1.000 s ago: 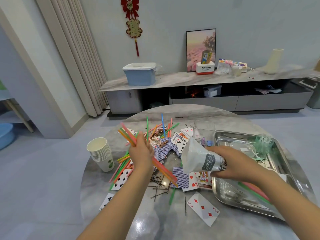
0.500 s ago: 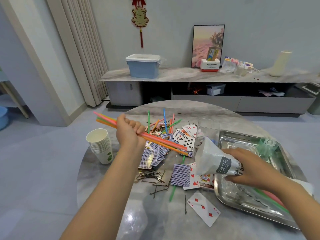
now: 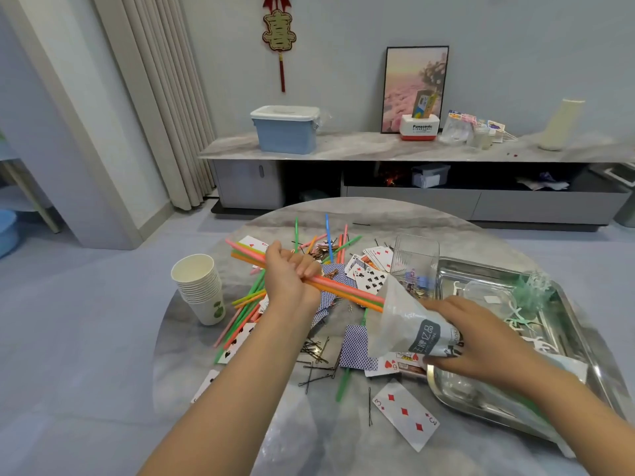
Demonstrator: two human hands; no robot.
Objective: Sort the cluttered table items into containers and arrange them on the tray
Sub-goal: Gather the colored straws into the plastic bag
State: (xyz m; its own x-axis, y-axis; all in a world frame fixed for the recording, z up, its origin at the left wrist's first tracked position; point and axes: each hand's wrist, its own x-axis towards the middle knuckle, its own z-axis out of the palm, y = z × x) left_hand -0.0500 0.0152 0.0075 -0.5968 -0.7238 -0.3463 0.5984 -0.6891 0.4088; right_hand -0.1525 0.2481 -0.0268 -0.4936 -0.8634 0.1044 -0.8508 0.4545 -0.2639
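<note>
Left hand point(image 3: 288, 280) gripping straw bundle point(image 3: 343, 290) lying near-level, tips entering plastic bag point(image 3: 409, 324), right hand point(image 3: 477, 341) clutching bag

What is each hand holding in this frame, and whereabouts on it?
The left hand grips a bundle of coloured straws near its middle. The right hand holds a plastic bag by its printed end, with the straw tips at its mouth.

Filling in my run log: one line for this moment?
left hand: grips straw bundle | right hand: holds plastic bag | straw tips at bag mouth
</note>
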